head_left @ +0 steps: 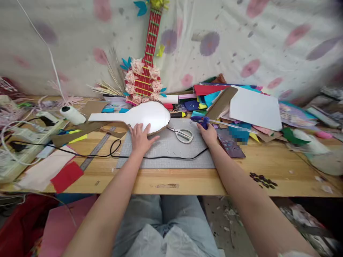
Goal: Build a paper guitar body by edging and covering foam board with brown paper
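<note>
My left hand (140,137) lies flat with fingers spread, pressing the near edge of a white guitar-shaped cutout (139,115) that rests on brown cardboard at the far side of a grey cutting mat (166,153). My right hand (208,134) is closed around a blue glue gun (200,121) at the mat's far right corner. The gun's black cord (150,156) runs across the mat to the left. White-handled scissors (182,134) lie on the mat between my hands.
A red paper guitar with pink flowers (144,75) leans on the cloth backdrop. A phone (230,143) lies right of the mat. Coloured paper and a white sheet (254,107) pile at the back right. A metal ruler (98,148), thread spool (72,115) and red felt (66,175) sit left.
</note>
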`<state>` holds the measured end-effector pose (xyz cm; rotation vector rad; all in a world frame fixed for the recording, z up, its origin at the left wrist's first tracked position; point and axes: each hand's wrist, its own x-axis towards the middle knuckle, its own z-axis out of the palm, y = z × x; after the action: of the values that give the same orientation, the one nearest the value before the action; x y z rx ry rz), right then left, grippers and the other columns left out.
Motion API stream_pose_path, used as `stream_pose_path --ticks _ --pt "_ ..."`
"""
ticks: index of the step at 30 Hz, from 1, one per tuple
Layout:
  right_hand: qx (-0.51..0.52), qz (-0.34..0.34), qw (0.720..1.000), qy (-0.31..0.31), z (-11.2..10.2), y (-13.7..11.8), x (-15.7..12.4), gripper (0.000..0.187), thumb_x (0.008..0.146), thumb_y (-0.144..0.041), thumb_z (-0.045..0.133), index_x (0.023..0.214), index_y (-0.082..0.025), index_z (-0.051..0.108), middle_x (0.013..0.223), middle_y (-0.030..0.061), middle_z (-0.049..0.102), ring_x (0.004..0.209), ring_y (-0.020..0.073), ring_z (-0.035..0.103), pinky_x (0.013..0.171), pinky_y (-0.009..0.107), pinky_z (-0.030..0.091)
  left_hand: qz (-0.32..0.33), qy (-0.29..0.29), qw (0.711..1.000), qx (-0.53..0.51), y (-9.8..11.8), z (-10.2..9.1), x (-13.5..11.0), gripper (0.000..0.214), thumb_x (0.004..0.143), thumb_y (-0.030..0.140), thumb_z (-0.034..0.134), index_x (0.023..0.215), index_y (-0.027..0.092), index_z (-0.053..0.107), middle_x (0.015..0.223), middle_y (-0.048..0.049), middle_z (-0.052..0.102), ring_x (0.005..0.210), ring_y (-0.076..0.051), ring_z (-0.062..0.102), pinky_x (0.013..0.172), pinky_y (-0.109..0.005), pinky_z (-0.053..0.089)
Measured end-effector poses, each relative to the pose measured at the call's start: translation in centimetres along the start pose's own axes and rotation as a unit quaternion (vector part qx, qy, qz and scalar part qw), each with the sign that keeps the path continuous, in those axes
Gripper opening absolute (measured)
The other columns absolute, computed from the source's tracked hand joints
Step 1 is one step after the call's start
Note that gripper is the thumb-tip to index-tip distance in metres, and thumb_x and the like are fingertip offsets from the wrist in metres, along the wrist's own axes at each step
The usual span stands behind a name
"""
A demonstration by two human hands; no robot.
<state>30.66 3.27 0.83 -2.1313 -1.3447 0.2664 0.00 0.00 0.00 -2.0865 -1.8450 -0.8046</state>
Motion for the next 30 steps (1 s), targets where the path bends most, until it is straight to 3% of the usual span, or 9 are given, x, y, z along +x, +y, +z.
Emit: stream_pose_path --ticks 5,9,11,14,17,20,24,30 --pt "-0.026 -0.065 0.993 0.096 0.7 0.8 -0.2 0.045 0.074 -0.051 0.058 0.097 -0.013 0.055 0.100 0.0165 0.060 0.098 0.0295 0.052 0.084 0.041 0.038 0.031 -0.006 0.999 -0.030 -0.4 0.6 0.1 0.061 0.075 0.057 0.057 0.123 0.020 0.056 0.138 -0.0139 0.044 0.135 -0.032 0.028 0.112 -0.054 0.013" --pt "-0.080 -0.111 0.975 0.172 0.4 1.5 -1.7 0.049 0.069 -0.057 0.060 0.089 -0.013 0.049 0.095 0.0187 0.055 0.096 0.0326 0.048 0.085 0.047 0.036 0.056 -0.024 0.996 -0.061 -0.5 0.9 0.2 0.058 0.075 0.048 0.062 0.122 0.016 0.055 0.140 -0.0133 0.043 0.135 -0.028 0.030 0.114 -0.049 0.016" --pt "-0.079 -0.147 0.974 0.153 0.1 1.1 -2.6 0.048 0.071 -0.059 0.058 0.087 -0.015 0.047 0.091 0.0160 0.054 0.091 0.0307 0.049 0.081 0.045 0.038 0.055 -0.032 0.995 -0.072 -0.5 0.9 0.3 0.060 0.074 0.046 0.064 0.124 0.015 0.053 0.140 -0.0143 0.043 0.134 -0.028 0.032 0.113 -0.047 0.020" --pt "-0.049 -0.248 0.966 0.055 0.0 -1.0 -3.8 0.043 0.075 -0.060 0.053 0.084 -0.018 0.047 0.082 0.0100 0.055 0.081 0.0263 0.052 0.073 0.040 0.042 0.053 -0.030 0.995 -0.076 -0.3 0.9 0.3 0.059 0.074 0.045 0.064 0.124 0.015 0.052 0.141 -0.0149 0.042 0.134 -0.028 0.032 0.113 -0.047 0.022" --pt "-0.021 -0.391 0.920 -0.005 1.1 -4.2 -4.3 0.049 0.072 -0.061 0.058 0.094 -0.017 0.051 0.094 0.0131 0.057 0.091 0.0287 0.054 0.079 0.043 0.043 0.055 -0.024 0.995 -0.079 -0.3 0.8 0.3 0.056 0.074 0.044 0.065 0.121 0.016 0.055 0.140 -0.0141 0.044 0.134 -0.028 0.034 0.112 -0.046 0.023" --pt "-0.004 -0.500 0.865 -0.027 2.9 -7.2 -4.0 0.075 0.063 -0.063 0.066 0.118 -0.016 0.045 0.124 0.0193 0.049 0.119 0.0353 0.043 0.096 0.051 0.035 0.055 -0.022 0.995 -0.084 -0.5 0.8 0.3 0.053 0.075 0.044 0.064 0.120 0.017 0.056 0.139 -0.0131 0.045 0.133 -0.027 0.035 0.112 -0.046 0.024" --pt "-0.002 -0.531 0.845 -0.062 4.9 -9.3 -2.7 0.098 0.058 -0.064 0.069 0.135 -0.016 0.033 0.140 0.0192 0.036 0.135 0.0372 0.023 0.108 0.057 0.019 0.072 -0.028 0.993 -0.090 -1.1 1.0 0.4 0.052 0.077 0.044 0.061 0.121 0.017 0.056 0.139 -0.0122 0.045 0.134 -0.025 0.034 0.113 -0.046 0.023" --pt "0.050 -0.495 0.862 -0.095 6.5 -9.1 -2.2 0.096 0.065 -0.059 0.067 0.138 -0.011 0.029 0.137 0.0207 0.042 0.132 0.0335 0.032 0.110 0.052 0.022 0.101 -0.042 0.989 -0.096 -1.8 0.8 0.6 0.049 0.080 0.044 0.057 0.123 0.021 0.054 0.138 -0.0092 0.047 0.133 -0.024 0.035 0.114 -0.054 0.000"
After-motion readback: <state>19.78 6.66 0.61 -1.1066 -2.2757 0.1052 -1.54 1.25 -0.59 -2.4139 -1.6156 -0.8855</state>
